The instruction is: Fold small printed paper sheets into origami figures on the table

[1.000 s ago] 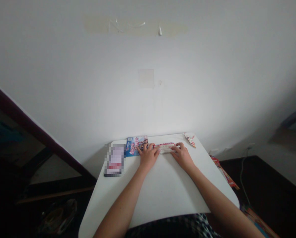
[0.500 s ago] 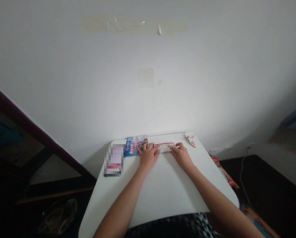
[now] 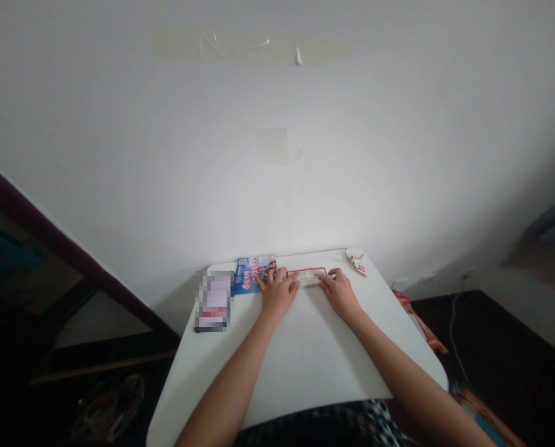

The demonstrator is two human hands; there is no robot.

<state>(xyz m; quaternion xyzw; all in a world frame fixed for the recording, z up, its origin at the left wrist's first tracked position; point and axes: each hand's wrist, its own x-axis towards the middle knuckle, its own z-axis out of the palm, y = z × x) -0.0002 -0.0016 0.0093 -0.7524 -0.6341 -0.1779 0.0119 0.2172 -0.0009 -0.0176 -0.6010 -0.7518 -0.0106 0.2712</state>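
Note:
A narrow white strip of paper with a red border [image 3: 308, 275] lies flat near the far edge of a white table [image 3: 305, 360]. My left hand [image 3: 276, 292] rests on its left end with fingers stretched flat. My right hand [image 3: 341, 291] presses the strip's right end, fingers likewise laid flat. Both hands are open and lie on the paper. A blue printed leaflet [image 3: 249, 278] sits just left of my left hand, partly under its fingers.
A phone with a blurred screen [image 3: 213, 301] lies at the table's far left. A small folded red-and-white paper piece [image 3: 356, 260] sits at the far right corner. The white wall stands right behind the table. Coloured papers [image 3: 419, 323] lie on the dark floor to the right.

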